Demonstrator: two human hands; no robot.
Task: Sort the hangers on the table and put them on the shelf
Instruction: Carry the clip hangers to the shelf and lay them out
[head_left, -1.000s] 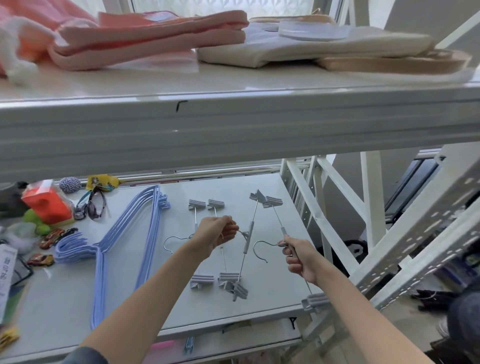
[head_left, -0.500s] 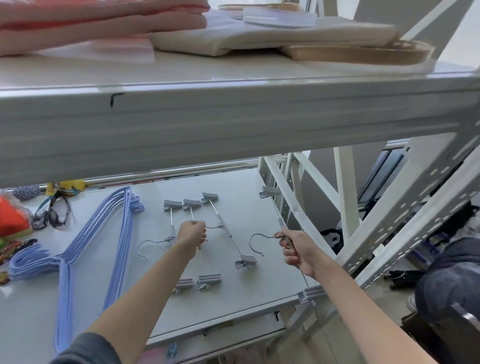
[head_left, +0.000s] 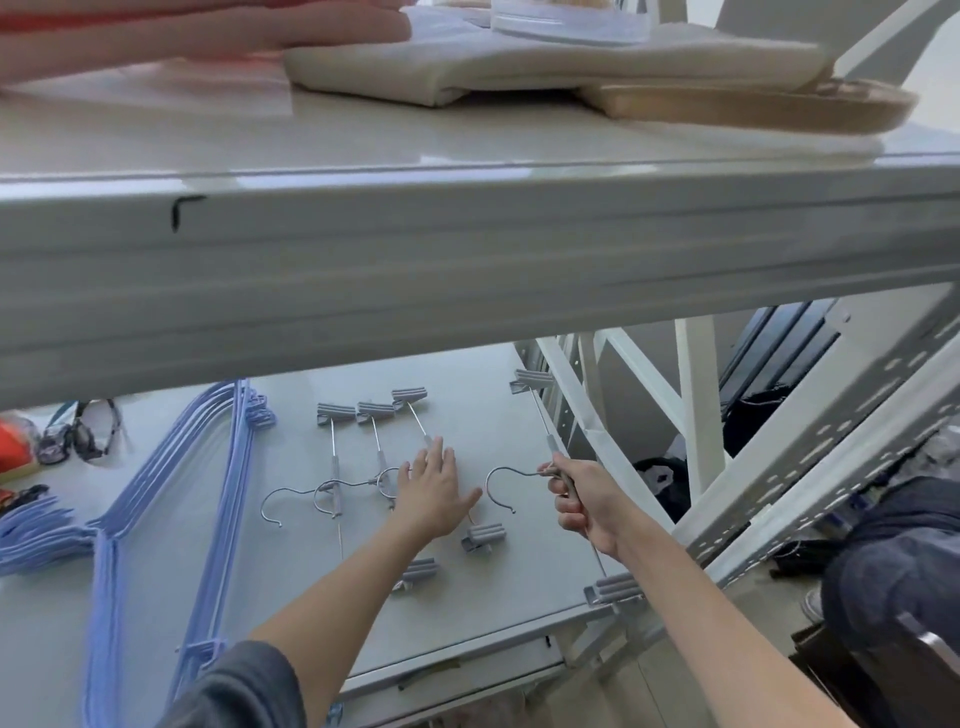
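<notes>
Grey metal clip hangers (head_left: 332, 467) with wire hooks lie side by side on the pale grey table (head_left: 467, 613) under the white shelf (head_left: 467, 249), and the row has just gained one: the third grey clip hanger (head_left: 415, 415), which the left hand (head_left: 434, 491) was pinching by its middle half a second ago, now lies flat beside the other two, its upper clip in line with theirs. That hand has let go and rests with fingers straight and spread over the bar of the hanger, holding nothing. The right hand (head_left: 579, 501) has kept its closed grip on the bar of a fourth grey clip hanger (head_left: 550, 452), whose hook curls toward the left hand and whose lower clip hangs past the table's right edge; it sits in much the same place as before. To the left, the bundle of blue coated wire hangers (head_left: 156, 499) has not been touched, and dark sunglasses (head_left: 78, 431) lie beyond it. By the look of it, sorting by kind is nearly done for the grey ones, with one more to lay down, and nothing from either group has yet gone onto the shelf, where folded cream cloth (head_left: 519, 67) and a pale wooden tray (head_left: 753, 104) already sit.
</notes>
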